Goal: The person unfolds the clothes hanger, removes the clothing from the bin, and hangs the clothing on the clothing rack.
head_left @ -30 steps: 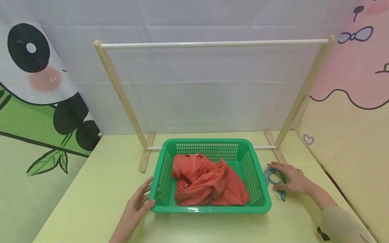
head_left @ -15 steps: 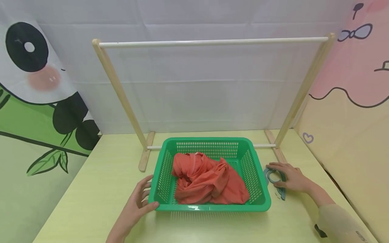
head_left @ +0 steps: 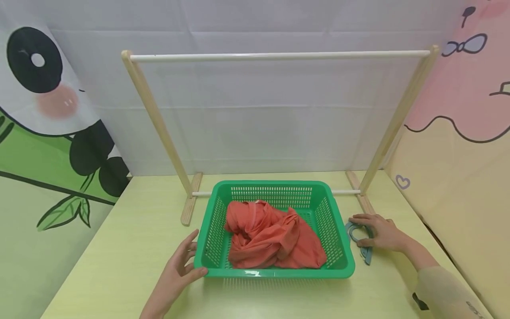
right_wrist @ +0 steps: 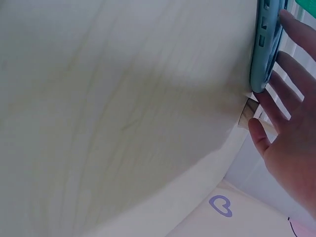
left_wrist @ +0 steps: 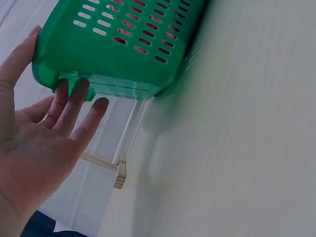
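Indoors, yellow table (head_left: 115, 266), green basket (head_left: 275, 273), cartoon walls (head_left: 450, 186)

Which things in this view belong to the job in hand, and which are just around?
Likely the job:
green basket, at the left hand
red cloth inside it
teal item, at the right hand
perhaps the rack, untouched

Just around:
cartoon print, left wall
purple heart, right wall

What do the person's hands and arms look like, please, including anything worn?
Both the left hand and right hand are ungloved. The right arm wears a pale beige sleeve with dark lettering; a black piece shows at its edge. No left sleeve shows in the head view.
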A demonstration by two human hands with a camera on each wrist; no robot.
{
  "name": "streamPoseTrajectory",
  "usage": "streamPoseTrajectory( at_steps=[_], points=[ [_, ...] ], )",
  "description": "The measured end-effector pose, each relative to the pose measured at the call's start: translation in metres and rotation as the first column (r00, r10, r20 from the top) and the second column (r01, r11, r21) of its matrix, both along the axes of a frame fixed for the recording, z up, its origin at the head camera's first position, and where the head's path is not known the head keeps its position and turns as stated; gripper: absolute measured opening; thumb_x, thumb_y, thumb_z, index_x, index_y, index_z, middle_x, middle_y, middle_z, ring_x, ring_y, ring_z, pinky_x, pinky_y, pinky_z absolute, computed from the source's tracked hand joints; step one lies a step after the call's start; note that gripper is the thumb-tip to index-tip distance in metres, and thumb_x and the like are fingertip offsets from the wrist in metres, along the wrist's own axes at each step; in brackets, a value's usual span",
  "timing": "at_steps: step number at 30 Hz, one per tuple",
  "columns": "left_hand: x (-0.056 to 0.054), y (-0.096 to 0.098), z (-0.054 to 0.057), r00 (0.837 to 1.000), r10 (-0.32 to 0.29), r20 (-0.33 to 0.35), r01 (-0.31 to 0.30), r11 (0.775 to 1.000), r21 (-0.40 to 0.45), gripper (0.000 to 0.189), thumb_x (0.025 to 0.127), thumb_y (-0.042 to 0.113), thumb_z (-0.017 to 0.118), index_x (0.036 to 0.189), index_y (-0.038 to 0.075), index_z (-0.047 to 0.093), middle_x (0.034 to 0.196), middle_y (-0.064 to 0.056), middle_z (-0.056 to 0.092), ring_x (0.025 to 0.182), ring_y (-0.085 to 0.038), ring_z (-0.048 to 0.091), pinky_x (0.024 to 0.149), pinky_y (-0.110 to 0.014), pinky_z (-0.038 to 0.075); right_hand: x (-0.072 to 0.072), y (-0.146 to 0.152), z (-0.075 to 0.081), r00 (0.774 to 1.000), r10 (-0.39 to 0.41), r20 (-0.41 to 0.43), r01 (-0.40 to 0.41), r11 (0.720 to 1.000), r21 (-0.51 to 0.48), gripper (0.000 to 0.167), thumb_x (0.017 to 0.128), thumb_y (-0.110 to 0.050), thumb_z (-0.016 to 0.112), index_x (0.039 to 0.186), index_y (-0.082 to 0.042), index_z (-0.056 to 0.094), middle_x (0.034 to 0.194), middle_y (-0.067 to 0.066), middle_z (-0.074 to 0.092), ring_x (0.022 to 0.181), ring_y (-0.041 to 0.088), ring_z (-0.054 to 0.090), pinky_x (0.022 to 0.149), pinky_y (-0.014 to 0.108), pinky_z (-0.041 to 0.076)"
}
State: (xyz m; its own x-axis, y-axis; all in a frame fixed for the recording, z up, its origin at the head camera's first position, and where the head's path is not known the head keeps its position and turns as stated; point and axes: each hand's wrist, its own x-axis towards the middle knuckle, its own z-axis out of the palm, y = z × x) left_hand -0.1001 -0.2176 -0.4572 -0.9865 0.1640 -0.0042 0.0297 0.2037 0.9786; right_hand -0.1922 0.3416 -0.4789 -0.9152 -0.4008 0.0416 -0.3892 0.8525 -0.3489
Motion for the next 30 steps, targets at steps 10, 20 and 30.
streamPoseTrajectory(
  at_steps=[10, 20, 30],
  points=[
    [0.000, -0.003, -0.003, 0.999, -0.010, -0.031, 0.009, 1.000, -0.007, 0.084, 0.088, 0.004, 0.071, 0.157, 0.017, 0.025, 0.128, -0.003, 0.053, 0.113, 0.002, 0.054, 0.094, -0.016, 0.051, 0.012, 0.007, 0.001, 0.999, 0.006, -0.032, -0.005, 1.000, 0.004, 0.070, 0.073, -0.041, 0.084, 0.131, -0.009, 0.062, 0.135, 0.018, 0.059, 0.118, 0.047, 0.055, 0.080, 0.068, 0.042],
    [-0.004, -0.002, -0.004, 1.000, -0.027, 0.016, 0.027, 1.000, -0.003, 0.083, 0.090, 0.006, 0.070, 0.158, 0.019, 0.023, 0.131, -0.005, 0.050, 0.113, 0.003, 0.054, 0.094, -0.017, 0.052, 0.024, 0.012, -0.003, 0.999, -0.004, -0.042, 0.005, 1.000, 0.020, 0.082, 0.070, -0.052, 0.084, 0.135, -0.009, 0.059, 0.136, 0.019, 0.056, 0.119, 0.046, 0.054, 0.078, 0.067, 0.044],
    [-0.003, -0.002, -0.002, 0.999, -0.006, 0.039, 0.007, 0.999, -0.039, 0.083, 0.090, 0.010, 0.071, 0.157, 0.021, 0.024, 0.134, -0.009, 0.049, 0.113, 0.003, 0.054, 0.094, -0.016, 0.052, 0.024, 0.014, 0.003, 1.000, 0.014, -0.002, -0.014, 1.000, -0.006, 0.070, 0.072, -0.039, 0.085, 0.131, -0.008, 0.062, 0.133, 0.016, 0.061, 0.110, 0.039, 0.059, 0.082, 0.068, 0.045]
  ],
)
